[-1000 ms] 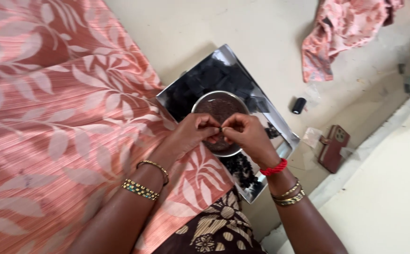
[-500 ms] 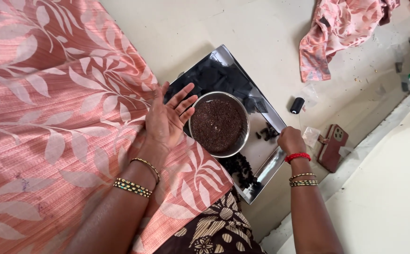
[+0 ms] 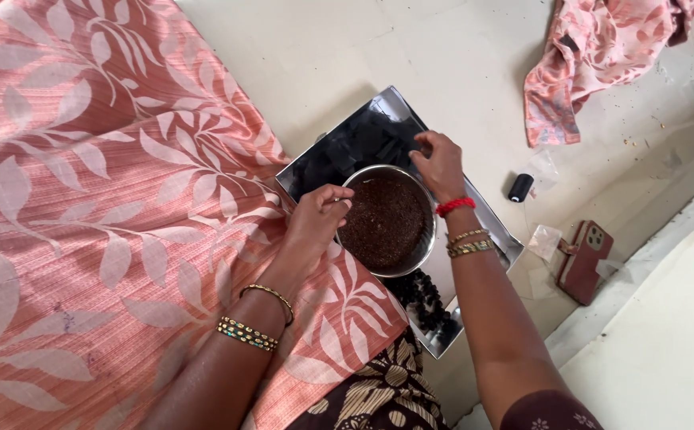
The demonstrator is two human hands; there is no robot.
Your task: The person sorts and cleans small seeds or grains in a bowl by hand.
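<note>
A round steel bowl (image 3: 427, 253) filled with dark brown grains stands on a shiny steel tray (image 3: 490, 223) on the floor. My left hand (image 3: 316, 219) rests at the bowl's left rim with fingers curled and pinched; whether it holds anything is hidden. My right hand (image 3: 441, 163) reaches over the bowl's far edge, its fingertips down on the tray near dark pieces. A heap of small black beads (image 3: 430, 299) lies on the tray's near end.
A large pink cloth with pale leaf print (image 3: 100, 199) covers the left side. A crumpled pink cloth (image 3: 594, 56) lies at the back right. A black thread spool (image 3: 520, 187), a small plastic packet (image 3: 544, 239) and a maroon phone (image 3: 586, 259) sit right of the tray.
Both hands came apart from above the bowl. My left hand then curled back to the bowl's left rim, and my right hand moved from the tray's right side to its far end.
</note>
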